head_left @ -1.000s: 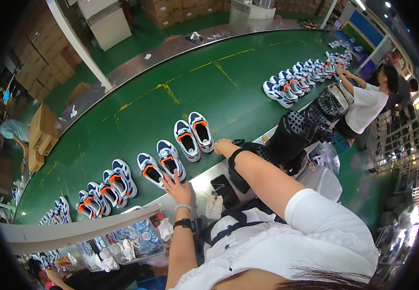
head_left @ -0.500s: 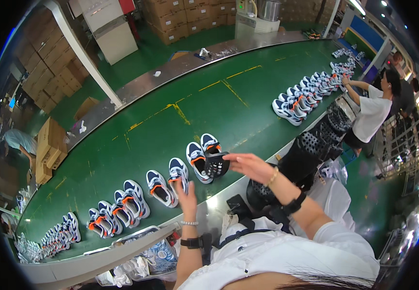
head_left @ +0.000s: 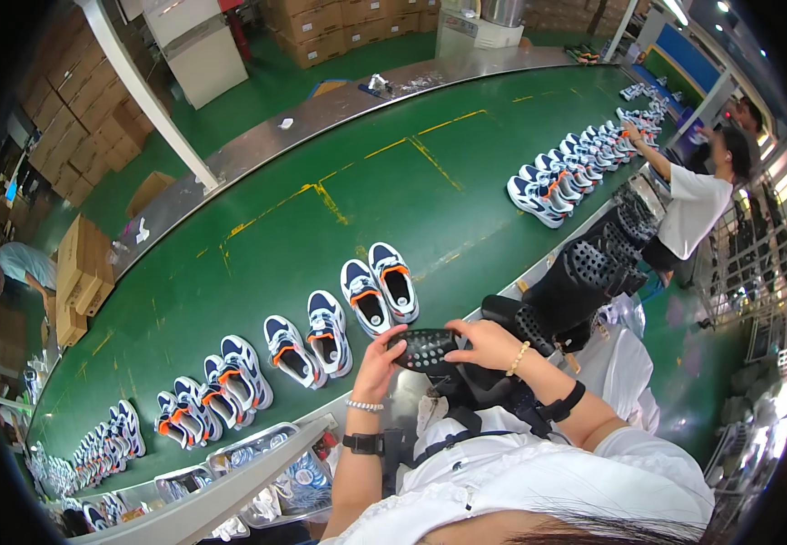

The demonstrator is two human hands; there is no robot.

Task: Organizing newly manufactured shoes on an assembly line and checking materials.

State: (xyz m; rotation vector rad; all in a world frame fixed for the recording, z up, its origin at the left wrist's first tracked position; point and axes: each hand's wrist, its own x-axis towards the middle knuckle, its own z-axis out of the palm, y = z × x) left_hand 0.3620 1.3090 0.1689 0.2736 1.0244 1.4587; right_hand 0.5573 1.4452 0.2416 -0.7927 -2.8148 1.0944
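Note:
Just in front of my body, over the near edge of the green belt, I hold a black perforated insole-like piece (head_left: 426,351) level between both hands. My left hand (head_left: 377,363) grips its left end, with thumb and fingers closed on it. At the other end my right hand (head_left: 491,347) pinches it the same way. Right beyond the piece stands a pair of white and navy sneakers with orange collars, a left-side sneaker (head_left: 368,298) and a right-side sneaker (head_left: 395,282), both upright with toes pointing away. Another such pair (head_left: 308,343) sits to the left.
More sneakers (head_left: 235,381) line the belt (head_left: 302,245) leftward, and a long row (head_left: 557,182) stands at the right. Stacked black perforated pieces (head_left: 584,268) lie beside my right arm. A clear bin (head_left: 275,472) of wrapped items is below left. Another person (head_left: 697,200) works at the far right.
The black piece has come off the sneaker pair toward my body and turned level. My left hand has moved from the neighbouring sneaker to grip its other end.

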